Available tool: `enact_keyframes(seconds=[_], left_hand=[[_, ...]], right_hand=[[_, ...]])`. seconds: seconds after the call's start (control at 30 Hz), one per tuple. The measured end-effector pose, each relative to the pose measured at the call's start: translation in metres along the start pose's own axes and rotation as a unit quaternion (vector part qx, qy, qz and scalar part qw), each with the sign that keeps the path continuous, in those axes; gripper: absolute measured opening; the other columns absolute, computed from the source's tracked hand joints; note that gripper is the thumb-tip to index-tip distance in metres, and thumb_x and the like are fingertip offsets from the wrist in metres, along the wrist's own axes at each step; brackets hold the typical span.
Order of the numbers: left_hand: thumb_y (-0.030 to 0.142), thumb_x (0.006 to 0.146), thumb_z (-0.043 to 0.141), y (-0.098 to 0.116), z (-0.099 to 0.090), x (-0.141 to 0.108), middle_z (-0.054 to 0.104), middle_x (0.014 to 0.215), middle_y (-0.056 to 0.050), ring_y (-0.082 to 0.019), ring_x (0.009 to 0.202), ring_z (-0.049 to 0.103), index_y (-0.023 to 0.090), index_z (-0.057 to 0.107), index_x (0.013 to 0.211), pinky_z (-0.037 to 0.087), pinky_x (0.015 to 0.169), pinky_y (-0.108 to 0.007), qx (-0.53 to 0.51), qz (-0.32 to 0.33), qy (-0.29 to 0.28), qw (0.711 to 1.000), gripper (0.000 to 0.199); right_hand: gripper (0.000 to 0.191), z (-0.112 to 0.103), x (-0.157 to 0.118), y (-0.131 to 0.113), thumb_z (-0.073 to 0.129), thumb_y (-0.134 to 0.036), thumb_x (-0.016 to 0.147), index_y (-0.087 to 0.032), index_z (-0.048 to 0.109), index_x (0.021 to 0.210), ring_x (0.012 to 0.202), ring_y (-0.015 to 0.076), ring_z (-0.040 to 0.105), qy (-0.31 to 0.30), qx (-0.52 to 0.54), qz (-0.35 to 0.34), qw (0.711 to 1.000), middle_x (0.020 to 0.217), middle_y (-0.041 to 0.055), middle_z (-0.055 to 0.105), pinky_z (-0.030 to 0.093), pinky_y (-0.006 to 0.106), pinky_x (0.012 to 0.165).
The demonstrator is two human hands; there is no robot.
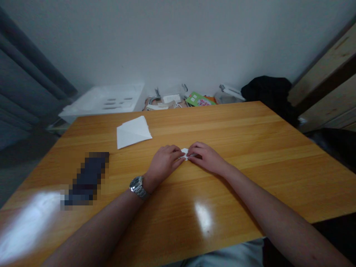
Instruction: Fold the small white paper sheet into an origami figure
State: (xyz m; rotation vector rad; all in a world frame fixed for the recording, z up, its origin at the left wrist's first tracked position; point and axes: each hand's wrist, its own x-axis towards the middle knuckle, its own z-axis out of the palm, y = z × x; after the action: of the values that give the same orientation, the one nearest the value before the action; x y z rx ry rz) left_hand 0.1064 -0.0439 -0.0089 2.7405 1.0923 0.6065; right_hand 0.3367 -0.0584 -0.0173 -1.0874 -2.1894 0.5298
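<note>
A small piece of folded white paper [184,152] lies between my two hands near the middle of the wooden table [228,129]. My left hand [166,160], with a metal watch [138,186] on its wrist, pinches the paper's left side between thumb and fingers. From the right, my right hand [206,156] grips its other side, fingers bent. Most of the paper is covered by the fingertips, so its exact folds cannot be made out. Both hands rest low over the tabletop.
Several white paper sheets [133,132] lie stacked at the back left of the table. A blurred-out dark object [90,178] is at the left. Beyond the far edge are a white foam box [119,98], a green booklet [198,99] and black cloth [267,91].
</note>
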Motion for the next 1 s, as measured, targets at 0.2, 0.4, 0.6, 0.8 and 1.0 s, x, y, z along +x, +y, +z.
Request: enact_keyframes(seconds=[0.2,0.4,0.6,0.8,1.0], left_hand=[[0.035,0.099,0.059,-0.0023,0.0016,0.0012,0.071,0.103,-0.006,-0.021,0.093,0.063,0.022,0.075,0.099,0.048,0.083,-0.036,-0.039,0.002,0.003,0.999,0.021],[0.033,0.097,0.062,-0.0030,0.0039,0.0030,0.070,0.101,-0.005,-0.021,0.092,0.063,0.021,0.074,0.094,0.049,0.084,-0.035,-0.081,-0.012,0.017,0.997,0.017],[0.029,0.096,0.063,-0.0027,0.0048,0.0043,0.069,0.097,-0.005,-0.021,0.093,0.063,0.021,0.072,0.092,0.050,0.084,-0.034,-0.122,-0.035,0.025,0.992,0.013],[0.026,0.095,0.062,-0.0051,0.0063,0.0062,0.069,0.095,-0.005,-0.020,0.092,0.063,0.020,0.071,0.090,0.050,0.085,-0.035,-0.147,-0.037,0.026,0.988,0.012],[0.025,0.094,0.063,-0.0056,0.0092,0.0085,0.069,0.094,-0.004,-0.020,0.091,0.064,0.020,0.069,0.089,0.050,0.084,-0.035,-0.154,-0.056,0.029,0.986,0.010]], right_hand=[[0.007,0.0009,0.0001,0.0002,0.066,-0.019,0.093,-0.020,0.072,0.096,0.099,0.0206,0.061,0.001,0.004,0.005,1.000,0.101,0.0073,0.065,0.050,0.037,0.090],[0.007,0.0029,-0.0001,-0.0008,0.066,-0.015,0.091,-0.021,0.070,0.093,0.097,0.0198,0.061,0.015,0.006,0.018,1.000,0.100,0.0062,0.065,0.050,0.036,0.089],[0.008,0.0043,0.0013,-0.0029,0.065,-0.012,0.089,-0.019,0.069,0.090,0.093,0.0190,0.062,0.026,0.020,0.037,0.999,0.097,0.0062,0.065,0.050,0.034,0.085],[0.007,0.0050,0.0018,-0.0024,0.066,-0.014,0.089,-0.019,0.069,0.088,0.090,0.0188,0.062,0.029,0.025,0.047,0.998,0.096,0.0058,0.065,0.050,0.034,0.083],[0.006,0.0072,0.0035,-0.0044,0.066,-0.015,0.089,-0.019,0.069,0.085,0.086,0.0181,0.061,0.037,0.032,0.073,0.996,0.093,0.0055,0.064,0.049,0.033,0.079]])
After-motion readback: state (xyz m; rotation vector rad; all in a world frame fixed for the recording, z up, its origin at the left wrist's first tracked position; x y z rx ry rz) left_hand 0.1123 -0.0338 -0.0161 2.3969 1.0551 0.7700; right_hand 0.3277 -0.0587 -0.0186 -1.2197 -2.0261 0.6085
